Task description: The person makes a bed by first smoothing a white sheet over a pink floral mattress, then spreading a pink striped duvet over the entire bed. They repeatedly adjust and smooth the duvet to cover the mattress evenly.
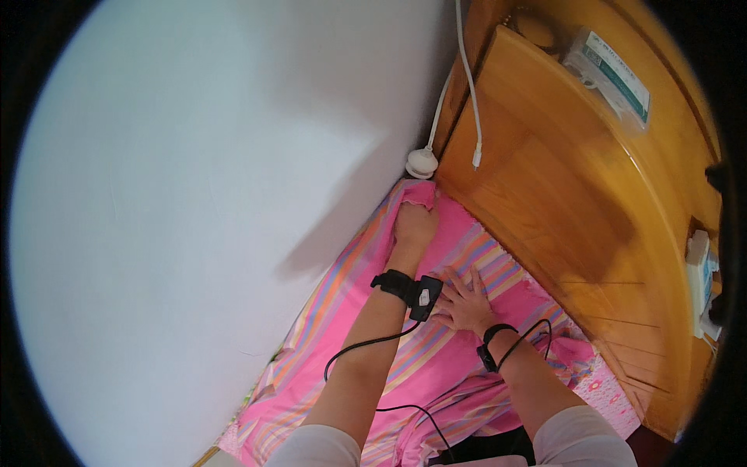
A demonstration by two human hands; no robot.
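Note:
A pink bed sheet (pixel 367 303) with orange, blue and yellow stripes covers the bed between the wall and the wooden headboard. At its far corner my left hand (pixel 416 225) grips a fold of the cloth, the fingers partly hidden by it. My right hand (pixel 467 306) lies flat on the sheet nearer to me, fingers spread, holding nothing. Each wrist wears a black strap; a black device (pixel 425 298) with a cable sits on the left one. Towards the lower right the cloth is bunched, and a flowered pink cover (pixel 610 388) shows from under it.
A white wall (pixel 204 204) rises on the left. On the right stands the curved wooden headboard (pixel 543 192), with a plastic package (pixel 613 76) on its ledge. A white round plug-like fitting (pixel 422 163) sits at the corner, and a white charging cable (pixel 474 111) hangs beside it.

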